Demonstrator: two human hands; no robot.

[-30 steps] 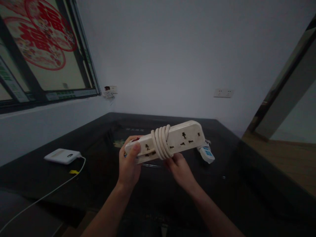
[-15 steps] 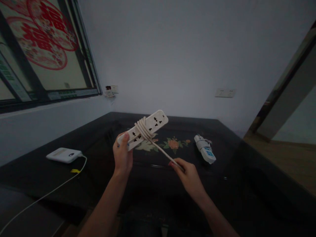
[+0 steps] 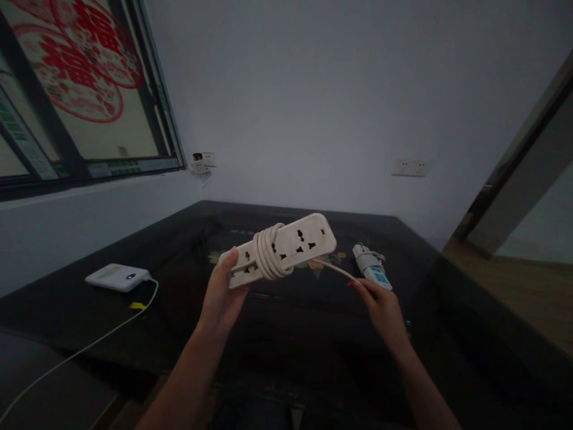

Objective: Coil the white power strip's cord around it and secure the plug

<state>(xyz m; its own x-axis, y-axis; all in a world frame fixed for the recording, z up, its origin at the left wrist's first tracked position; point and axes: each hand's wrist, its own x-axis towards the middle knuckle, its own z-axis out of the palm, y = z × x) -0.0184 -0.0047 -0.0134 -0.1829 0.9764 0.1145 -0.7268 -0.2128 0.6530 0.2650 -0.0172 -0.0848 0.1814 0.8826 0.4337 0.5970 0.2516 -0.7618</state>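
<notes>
My left hand (image 3: 226,292) is closed around the near left end of a white power strip (image 3: 308,239), its thumb on the socket face. The strip is raised over the dark table, tilted with its far end up to the right. Several turns of its cream cord (image 3: 267,252) are wound round the middle. From behind the strip, a length of that cord runs to the right. My right hand (image 3: 380,307) pinches this length between thumb and fingers. Just beyond the right hand lies a second power strip (image 3: 371,266), wrapped in its own grey cord.
On the left of the dark table (image 3: 179,239) lies a white device (image 3: 119,278) with a thin cable (image 3: 102,340) trailing off the edge. Wall sockets (image 3: 409,168) are on the back wall; a window (image 3: 89,83) is at the left.
My right hand has moved right and slightly up with the cord. The power strip has come closer and shifted right, and the cord now passes behind it instead of across its front.
</notes>
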